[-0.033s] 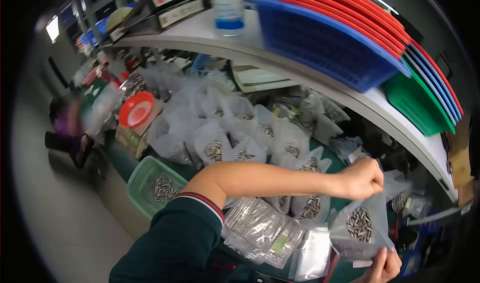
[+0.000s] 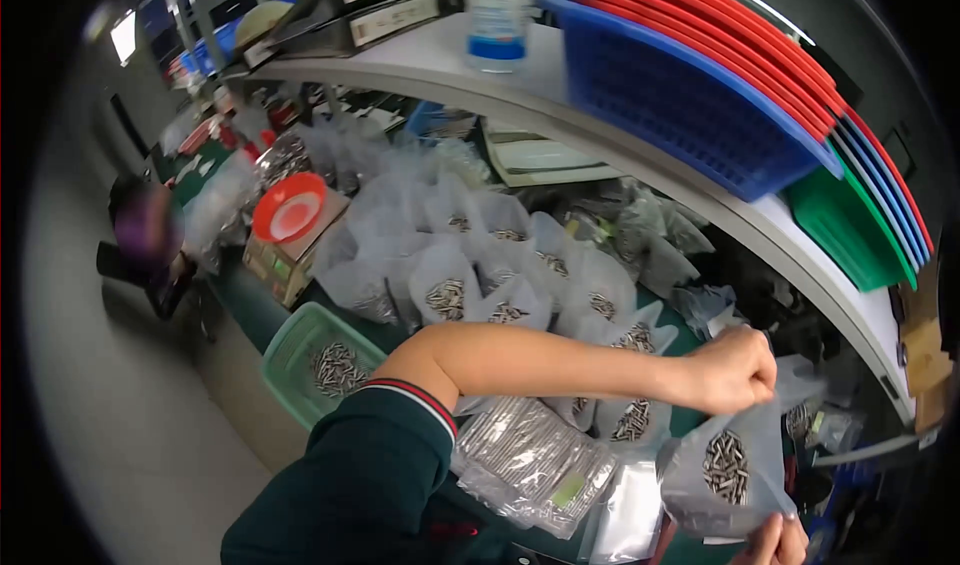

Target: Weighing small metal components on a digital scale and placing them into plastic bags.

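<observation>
My left forearm stretches across the bench to the right. At its end my left hand [image 2: 735, 370] is closed on the upper edge of a clear plastic bag [image 2: 690, 470]. Inside the bag lies a heap of small metal pins [image 2: 725, 468]. My right hand [image 2: 778, 542] pinches the lower right edge of the same bag, its fingertips showing at the bottom of the view. Left of the bag are flat clear plastic bags [image 2: 628, 515] and a wrapped pack of long metal rods [image 2: 535, 455]. Beyond my forearm stand several open bags with similar pins [image 2: 445, 300].
A green basket [image 2: 283, 365] with loose pins sits at the bench's left edge. Behind it a red dish [image 2: 290, 208] rests on a cardboard box [image 2: 280, 270]. A shelf [image 2: 400, 75] above holds a blue basket [image 2: 690, 95], red trays and a bottle [image 2: 497, 15]. Another person [image 2: 150, 230] is far left.
The whole scene has shifted slightly right and mostly downward in the view. Both hands keep their grip on the bag.
</observation>
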`<state>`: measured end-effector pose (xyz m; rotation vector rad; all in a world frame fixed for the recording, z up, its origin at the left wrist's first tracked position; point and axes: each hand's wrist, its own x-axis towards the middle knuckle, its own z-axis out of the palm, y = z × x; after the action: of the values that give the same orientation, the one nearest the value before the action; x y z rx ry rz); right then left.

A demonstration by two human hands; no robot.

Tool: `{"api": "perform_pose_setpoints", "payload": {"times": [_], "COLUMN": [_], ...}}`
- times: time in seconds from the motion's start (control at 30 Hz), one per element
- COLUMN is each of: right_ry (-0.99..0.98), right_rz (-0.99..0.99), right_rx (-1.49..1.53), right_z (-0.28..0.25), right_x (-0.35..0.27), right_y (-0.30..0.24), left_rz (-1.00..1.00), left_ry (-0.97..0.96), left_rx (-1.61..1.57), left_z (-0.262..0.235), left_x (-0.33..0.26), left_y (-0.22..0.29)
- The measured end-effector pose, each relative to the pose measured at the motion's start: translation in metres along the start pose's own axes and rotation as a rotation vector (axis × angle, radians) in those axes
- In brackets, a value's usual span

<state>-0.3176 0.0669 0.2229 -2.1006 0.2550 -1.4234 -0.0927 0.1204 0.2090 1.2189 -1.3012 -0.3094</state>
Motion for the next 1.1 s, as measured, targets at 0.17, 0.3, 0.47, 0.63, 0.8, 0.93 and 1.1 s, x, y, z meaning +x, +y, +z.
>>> {"api": "perform_pose_setpoints", "payload": {"times": [0.17,0.3,0.47,0.63,0.8,0.93,1.1], "right_ry": [0.025,-0.238,-0.278,-0.262,-0.558,-0.637,-0.668], "right_rz": [-0.378,-0.507,-0.273,-0.253,0.185,0.075,0.125], "right_rx": [0.135,0.062,0.16,0.1,0.316,0.347,0.43], "right_z": [0.017,0.083,0.228,0.359,0.49,0.571,0.657], "right_x": [-0.032,-0.053,-0.086,-0.108,-0.119,-0.121,-0.129], "right_y": [-0.036,-0.11,-0.243,-0.323,-0.393,-0.418,-0.415], "left_rz": [-0.12,-0.143,-0.306,-0.301,-0.317,-0.338,-0.275], "left_ry": [-0.023,0.008,0.131,0.21,0.48,0.601,0.778], "left_rx": [-0.171,-0.095,-0.131,0.187,0.332,0.496,0.648], "left_z": [-0.084,-0.166,-0.296,-0.426,-0.546,-0.615,-0.673], "left_x": [-0.106,-0.195,-0.306,-0.378,-0.445,-0.473,-0.499], "left_y": [0.086,0.131,0.179,0.21,0.21,0.2,0.163]}}
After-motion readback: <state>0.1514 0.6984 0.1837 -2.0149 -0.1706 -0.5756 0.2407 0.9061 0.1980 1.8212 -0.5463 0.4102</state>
